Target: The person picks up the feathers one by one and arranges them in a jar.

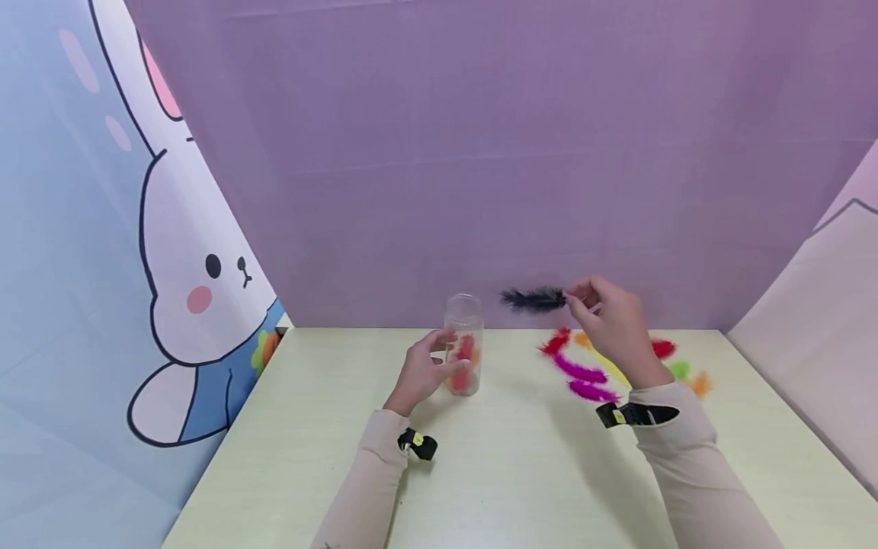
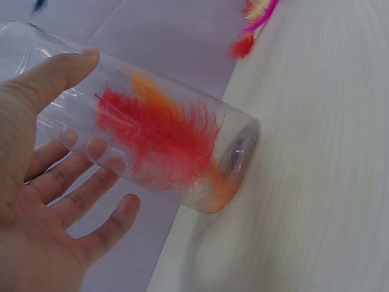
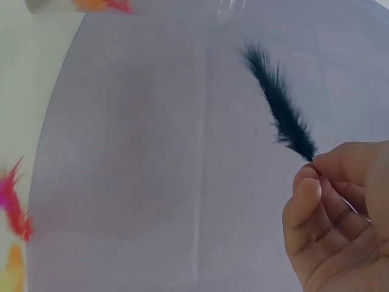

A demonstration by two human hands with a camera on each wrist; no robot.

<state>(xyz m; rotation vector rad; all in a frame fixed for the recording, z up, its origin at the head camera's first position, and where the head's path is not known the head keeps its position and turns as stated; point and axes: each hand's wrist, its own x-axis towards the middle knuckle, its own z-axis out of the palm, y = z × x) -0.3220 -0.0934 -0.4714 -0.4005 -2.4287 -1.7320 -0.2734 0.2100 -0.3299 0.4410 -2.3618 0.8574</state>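
Observation:
A clear jar (image 1: 463,313) stands upright on the table with a red feather (image 2: 158,137) and orange feather (image 2: 216,185) inside. My left hand (image 1: 424,372) holds it from the left, thumb and fingers around its wall. In the left wrist view the thumb lies on the near side and some fingertips show through the plastic. To the right, my right hand (image 1: 610,320) pinches a black feather (image 1: 533,299) by its quill end, between thumb and forefinger. This feather is held in the air above table height, its tip pointing left towards the jar and apart from it.
Under and around my right arm lie loose feathers: a red one (image 1: 554,341), a magenta one (image 1: 593,392), a green one (image 1: 680,370) and an orange one (image 1: 701,383), among others partly hidden. A purple cloth (image 1: 514,168) hangs behind the pale table (image 1: 507,473).

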